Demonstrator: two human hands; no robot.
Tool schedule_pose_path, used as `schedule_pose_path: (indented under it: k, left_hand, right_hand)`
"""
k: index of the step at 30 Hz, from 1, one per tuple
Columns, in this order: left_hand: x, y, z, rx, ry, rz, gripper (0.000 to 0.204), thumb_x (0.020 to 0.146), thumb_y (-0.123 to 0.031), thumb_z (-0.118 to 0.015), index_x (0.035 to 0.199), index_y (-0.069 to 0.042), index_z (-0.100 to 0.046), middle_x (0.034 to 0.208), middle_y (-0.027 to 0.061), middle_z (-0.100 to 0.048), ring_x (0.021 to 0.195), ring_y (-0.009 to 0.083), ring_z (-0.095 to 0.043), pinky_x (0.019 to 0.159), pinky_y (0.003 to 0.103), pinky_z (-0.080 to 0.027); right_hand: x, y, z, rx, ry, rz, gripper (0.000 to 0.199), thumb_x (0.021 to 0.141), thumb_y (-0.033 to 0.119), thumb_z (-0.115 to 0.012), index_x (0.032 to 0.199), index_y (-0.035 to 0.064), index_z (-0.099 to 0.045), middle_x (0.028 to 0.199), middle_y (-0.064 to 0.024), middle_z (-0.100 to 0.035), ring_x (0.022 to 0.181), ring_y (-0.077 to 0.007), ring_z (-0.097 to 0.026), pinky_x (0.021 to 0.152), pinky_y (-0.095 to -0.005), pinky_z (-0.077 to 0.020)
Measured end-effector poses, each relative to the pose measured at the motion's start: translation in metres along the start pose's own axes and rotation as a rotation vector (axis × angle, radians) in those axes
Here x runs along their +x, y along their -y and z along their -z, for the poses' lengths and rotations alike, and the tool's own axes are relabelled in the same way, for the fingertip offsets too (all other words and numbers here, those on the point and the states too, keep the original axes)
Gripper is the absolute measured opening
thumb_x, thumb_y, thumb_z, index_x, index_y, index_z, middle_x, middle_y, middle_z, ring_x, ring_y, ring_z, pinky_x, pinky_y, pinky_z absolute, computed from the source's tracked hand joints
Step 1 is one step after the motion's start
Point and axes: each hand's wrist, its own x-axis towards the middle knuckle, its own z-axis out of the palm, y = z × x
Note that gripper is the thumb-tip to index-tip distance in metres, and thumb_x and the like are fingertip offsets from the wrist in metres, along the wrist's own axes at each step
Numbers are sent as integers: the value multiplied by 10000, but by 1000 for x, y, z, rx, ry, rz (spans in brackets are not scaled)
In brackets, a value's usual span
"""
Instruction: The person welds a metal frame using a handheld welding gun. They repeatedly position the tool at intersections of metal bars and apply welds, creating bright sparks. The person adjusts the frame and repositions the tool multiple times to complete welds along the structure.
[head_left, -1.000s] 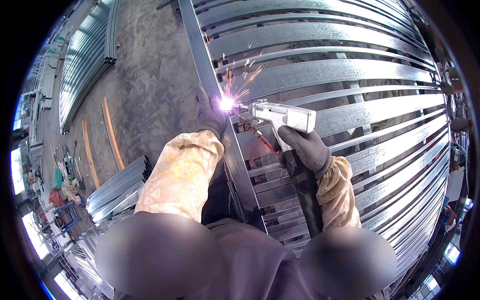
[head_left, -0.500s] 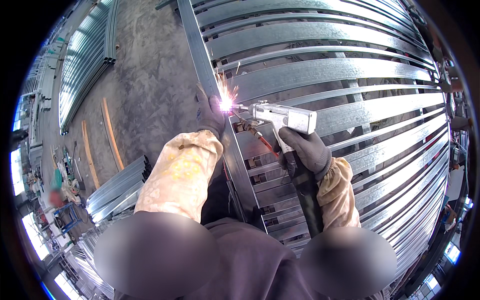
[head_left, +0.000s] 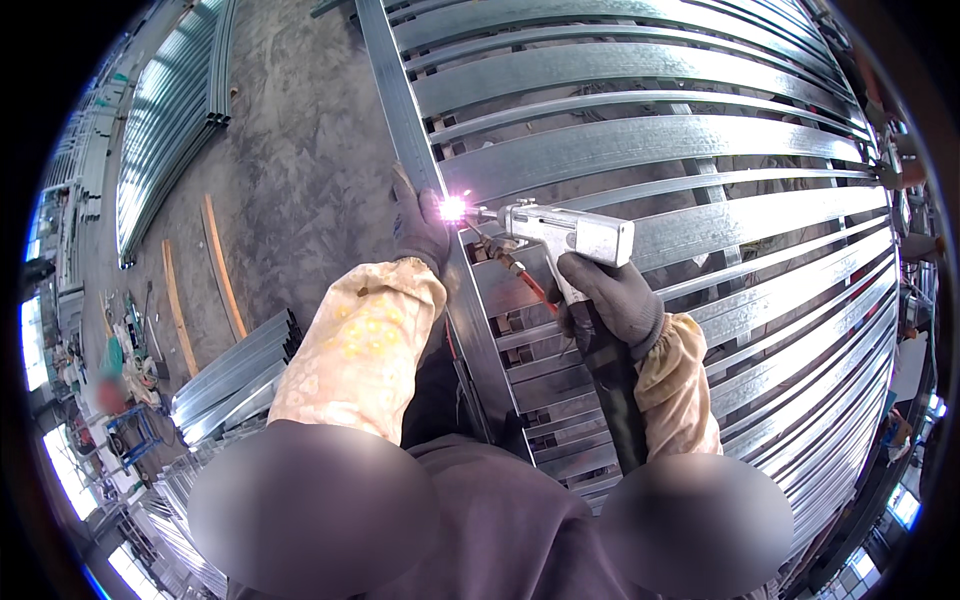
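Note:
My right hand [head_left: 615,303], in a dark grey glove, is wrapped round the handle of a silver welding gun [head_left: 575,233]. Its nozzle points left and meets a bright pink-white glow [head_left: 453,209] on the long metal side rail [head_left: 400,110]. Close beside the glow, my gloved left hand [head_left: 421,228] grips the rail from its outer edge, with one finger stretched along it; the fingers' undersides are hidden. A red hose [head_left: 535,288] with a brass fitting runs below the gun. Flat metal slats [head_left: 640,145] join the rail on its right side.
Bundled metal tubes [head_left: 178,110] lie on the concrete floor [head_left: 290,130] at the far left. Two wooden strips [head_left: 224,265] and another stack of metal profiles [head_left: 235,370] lie nearer. Clutter and a blue frame [head_left: 140,440] stand at the left rim.
The tall orange spray of sparks above the glow has shrunk to a few specks. Both hands and the welding gun stay in nearly the same place.

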Motion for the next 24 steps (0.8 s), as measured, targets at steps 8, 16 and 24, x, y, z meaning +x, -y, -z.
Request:
schedule_pose_path:
  k: [8, 16, 24]
  left_hand:
    - [-9, -26, 9, -40, 48, 89, 705, 1059, -318, -394, 1662, -155, -65, 1468, 319, -511, 1306, 468, -552, 1100, 475, -425]
    - [-3, -8, 6, 83, -46, -41, 696, 1045, -282, -423, 1644, -81, -132, 1574, 307, -370, 1351, 456, -507, 1101, 460, -424]
    - [-5, -7, 6, -33, -118, -186, 661, 1060, -285, -432, 1625, -41, -189, 1532, 304, -429, 1377, 434, -485, 1133, 439, -397]
  right_hand:
    - [-2, 0, 0, 17, -4, 0, 348, 1005, 261, -642, 1221, -5, -584, 827, -94, -671, 590, -158, -658, 520, -287, -543]
    - [-21, 2, 11, 43, -123, 31, 337, 1015, 265, -618, 1150, -44, -622, 856, -128, -713, 580, -194, -674, 506, -305, -550]
    - [-42, -16, 17, 76, -177, 1, 376, 994, 223, -676, 1249, -39, -592, 889, -103, -694, 631, -179, -689, 534, -302, -553]
